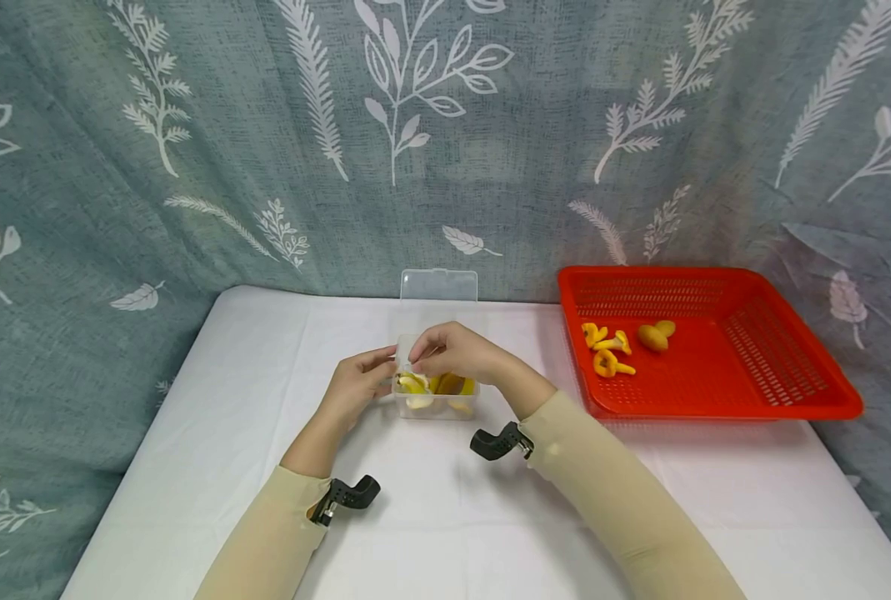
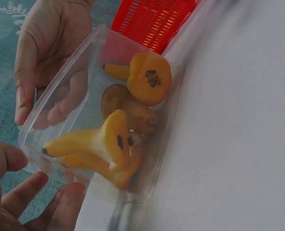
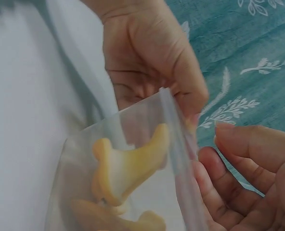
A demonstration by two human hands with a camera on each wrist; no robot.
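Observation:
A clear plastic box (image 1: 435, 407) stands on the table with its hinged lid (image 1: 439, 286) raised at the back. Inside lie several yellow mushrooms (image 2: 150, 79) and a brown, potato-like piece (image 2: 125, 108). My left hand (image 1: 357, 383) is at the box's left end, its relaxed fingertips right at the wall. Over the box's rear left part reaches my right hand (image 1: 460, 350), palm turned down. In the right wrist view its thumb and fingers (image 3: 258, 144) are bent loosely, with a gap between them and nothing held. From above, the right hand hides part of the rim.
A red perforated basket (image 1: 723, 400) stands at the right of the table, holding several yellow mushrooms (image 1: 606, 364) and two potatoes (image 1: 653, 337). A white cloth (image 1: 407, 533) covers the table. Behind it hangs a grey-green curtain (image 1: 520, 150) with white leaf prints.

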